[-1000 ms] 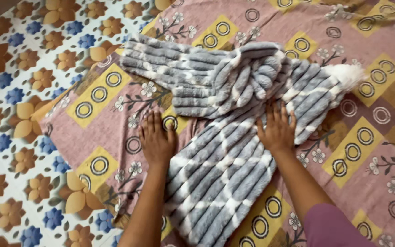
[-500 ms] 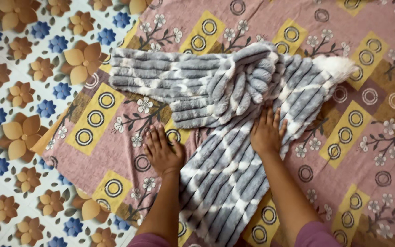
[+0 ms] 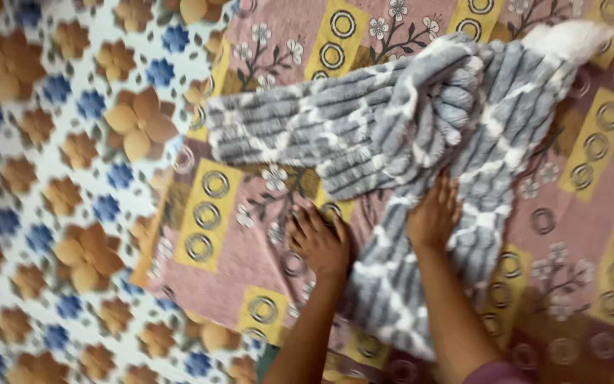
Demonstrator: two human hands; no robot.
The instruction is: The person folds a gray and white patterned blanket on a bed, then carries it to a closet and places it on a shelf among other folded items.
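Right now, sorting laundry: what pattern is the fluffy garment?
Grey ribbed plush garment with white criss-cross lines, in the head view.

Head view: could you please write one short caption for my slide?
Right hand presses a grey-and-white ribbed fleece garment on a pink patterned sheet, while the left hand rests beside the garment.

1. This is a home, most likely a bedroom or living room floor.
2. A pink cotton bedsheet printed with yellow rectangles, dark rings and small white flowers [image 3: 243, 245] lies spread out flat.
3. Past the sheet's left edge runs a white floor covering patterned with brown and blue flowers [image 3: 51, 178].
4. A grey and white striped plush garment [image 3: 421, 128] lies on the sheet, household laundry.
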